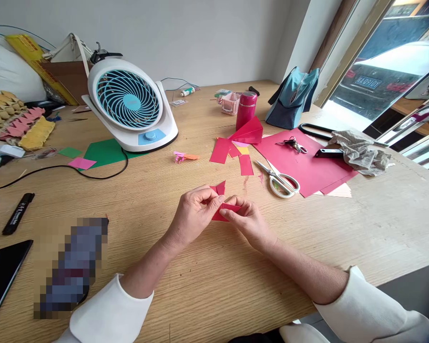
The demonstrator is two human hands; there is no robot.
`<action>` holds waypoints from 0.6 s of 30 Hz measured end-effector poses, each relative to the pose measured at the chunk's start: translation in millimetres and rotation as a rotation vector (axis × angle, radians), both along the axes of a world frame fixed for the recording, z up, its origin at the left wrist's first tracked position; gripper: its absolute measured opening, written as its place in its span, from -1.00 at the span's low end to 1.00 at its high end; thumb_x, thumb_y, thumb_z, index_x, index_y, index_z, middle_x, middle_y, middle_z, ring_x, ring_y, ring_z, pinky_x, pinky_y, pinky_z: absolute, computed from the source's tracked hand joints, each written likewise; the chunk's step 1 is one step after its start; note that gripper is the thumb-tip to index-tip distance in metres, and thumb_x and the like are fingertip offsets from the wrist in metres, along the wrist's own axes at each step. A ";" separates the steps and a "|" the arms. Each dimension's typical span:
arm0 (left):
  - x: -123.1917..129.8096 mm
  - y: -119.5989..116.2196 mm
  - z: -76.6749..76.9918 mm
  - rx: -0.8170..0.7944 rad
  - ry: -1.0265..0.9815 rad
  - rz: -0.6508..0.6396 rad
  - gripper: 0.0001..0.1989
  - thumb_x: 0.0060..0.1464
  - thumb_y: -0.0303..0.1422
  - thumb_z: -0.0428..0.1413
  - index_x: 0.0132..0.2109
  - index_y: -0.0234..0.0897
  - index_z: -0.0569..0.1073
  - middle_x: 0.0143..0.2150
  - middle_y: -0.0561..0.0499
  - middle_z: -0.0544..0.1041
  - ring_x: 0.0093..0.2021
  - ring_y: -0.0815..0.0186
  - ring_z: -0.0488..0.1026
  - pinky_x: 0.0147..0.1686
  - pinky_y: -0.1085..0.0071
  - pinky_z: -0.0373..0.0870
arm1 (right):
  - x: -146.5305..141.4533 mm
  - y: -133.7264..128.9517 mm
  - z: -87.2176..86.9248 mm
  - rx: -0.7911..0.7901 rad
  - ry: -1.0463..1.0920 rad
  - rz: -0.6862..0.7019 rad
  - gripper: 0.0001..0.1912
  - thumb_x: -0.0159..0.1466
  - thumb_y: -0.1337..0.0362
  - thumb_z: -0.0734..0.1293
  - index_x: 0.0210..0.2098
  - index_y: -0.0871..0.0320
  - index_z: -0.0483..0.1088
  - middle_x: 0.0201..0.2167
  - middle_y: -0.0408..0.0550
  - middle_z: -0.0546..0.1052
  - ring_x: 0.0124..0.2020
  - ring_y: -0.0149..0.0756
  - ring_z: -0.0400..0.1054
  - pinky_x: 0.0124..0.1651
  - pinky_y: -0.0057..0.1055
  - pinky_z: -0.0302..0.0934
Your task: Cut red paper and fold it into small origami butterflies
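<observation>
Between my two hands is a small folded piece of red paper [219, 216], held just above the wooden table. My left hand [196, 209] pinches it from the left, and a pointed red corner sticks up past the fingers. With thumb and fingers, my right hand [249, 223] grips its right side. The hands nearly touch, and the fingers hide part of the folds. Beyond them lie cut red paper pieces [219, 150] and scissors [281, 183] with white handles. A small pink and orange paper shape [186, 156] rests farther left.
A white fan [128, 102] stands at the back left on green paper [102, 155]. Behind the red pieces is a red flask [246, 108], with a blue bag [293, 97] to its right. Large red sheets [300, 162] carry keys [293, 144]. A black marker [18, 213] and phone [5, 276] lie left.
</observation>
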State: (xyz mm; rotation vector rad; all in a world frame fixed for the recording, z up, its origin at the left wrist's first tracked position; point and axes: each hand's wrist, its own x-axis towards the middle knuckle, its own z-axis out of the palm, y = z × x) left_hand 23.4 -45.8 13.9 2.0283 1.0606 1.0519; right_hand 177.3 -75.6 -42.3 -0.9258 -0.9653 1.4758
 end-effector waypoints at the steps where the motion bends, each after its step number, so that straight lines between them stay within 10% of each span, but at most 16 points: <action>1: -0.4 0.9 -0.3 -0.011 -0.013 -0.006 -0.71 0.20 -0.39 0.12 -0.51 -0.29 0.42 -0.52 0.10 0.36 -0.46 0.42 0.30 -0.40 0.47 0.23 | -0.2 0.0 0.3 -0.007 0.005 0.003 -0.68 0.07 0.10 0.56 -0.45 0.16 0.43 -0.48 -0.19 0.50 -0.45 -0.43 0.30 -0.30 -0.43 0.19; 18: -6.1 6.4 -6.5 -0.279 0.008 0.009 -0.81 0.07 -0.31 0.20 -0.43 -0.31 0.51 -0.47 0.05 0.52 -0.46 0.39 0.40 -0.43 0.49 0.32 | 2.0 1.7 7.6 -0.054 -0.016 0.028 -0.63 0.07 0.03 0.55 -0.46 0.16 0.41 -0.55 -0.23 0.42 -0.53 -0.48 0.20 -0.43 -0.47 0.09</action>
